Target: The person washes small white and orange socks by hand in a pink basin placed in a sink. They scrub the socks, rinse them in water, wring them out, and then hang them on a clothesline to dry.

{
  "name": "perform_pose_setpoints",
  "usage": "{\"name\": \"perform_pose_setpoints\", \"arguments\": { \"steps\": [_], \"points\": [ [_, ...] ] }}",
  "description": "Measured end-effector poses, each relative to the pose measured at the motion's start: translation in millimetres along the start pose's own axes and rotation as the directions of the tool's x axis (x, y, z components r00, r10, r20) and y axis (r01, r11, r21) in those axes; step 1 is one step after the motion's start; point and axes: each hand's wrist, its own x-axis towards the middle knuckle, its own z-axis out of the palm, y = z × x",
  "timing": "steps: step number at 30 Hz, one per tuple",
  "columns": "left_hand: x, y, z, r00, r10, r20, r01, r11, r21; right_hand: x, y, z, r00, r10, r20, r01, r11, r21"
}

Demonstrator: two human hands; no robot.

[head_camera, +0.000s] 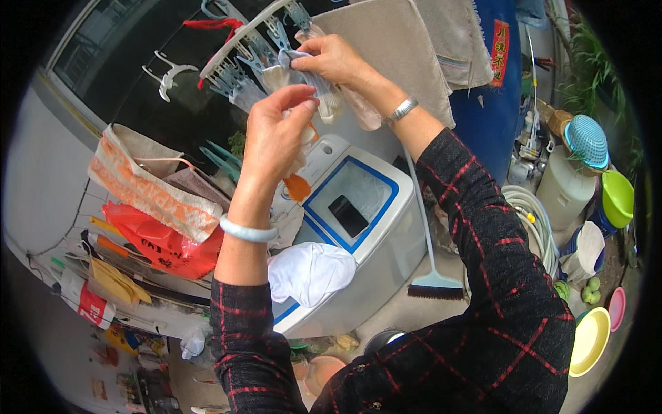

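Note:
My right hand (333, 59) pinches the bluish cuff of a light sock (327, 101) beside a blue clothespin (279, 37) on a round white drying hanger (243, 31). My left hand (276, 132) is raised just below the hanger, thumb and fingers curled close together. A white and orange cloth item, perhaps a sock (297, 187), hangs behind this hand; whether the fingers hold it is hidden. Other small pale items hang from the clips. Below, a white cloth (313, 271) and a black phone (348, 215) lie on a washing machine (372, 274).
Large beige towels (385, 46) hang behind my right hand, near a blue barrel (483, 124). White hangers (168, 75), a patterned cloth (150, 181) and a red plastic bag (165, 243) are at left. A broom (435, 282), a coiled hose (540, 222) and basins (589, 341) stand at right.

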Motion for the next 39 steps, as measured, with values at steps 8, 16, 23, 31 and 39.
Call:
{"name": "perform_pose_setpoints", "arguments": {
  "steps": [8, 16, 23, 31, 39],
  "points": [
    [47.4, -20.6, -10.1, 0.979, -0.134, -0.154, 0.141, 0.99, 0.032, -2.8, -3.4, -13.3, 0.998, -0.059, 0.036, 0.063, 0.989, -0.133],
    [66.1, -39.4, -15.9, 0.959, -0.153, -0.238, 0.151, 0.988, -0.027, -10.9, -10.5, -9.4, 0.993, -0.068, 0.093, 0.071, 0.997, -0.027],
    [61.5, -42.3, -21.6, 0.949, -0.21, -0.236, 0.177, 0.972, -0.155, -13.0, -6.7, -11.7, 0.996, 0.034, 0.084, -0.049, 0.981, 0.189],
    [51.3, -42.5, -25.8, 0.941, -0.221, -0.256, 0.135, 0.939, -0.316, -17.1, -23.1, -12.4, 0.994, -0.109, -0.011, 0.106, 0.983, -0.149],
    [19.3, -19.6, -15.9, 0.896, -0.275, -0.35, 0.049, 0.842, -0.538, -77.1, -84.9, 31.0, 0.984, -0.05, 0.172, 0.072, 0.99, -0.122]
  ]
}}
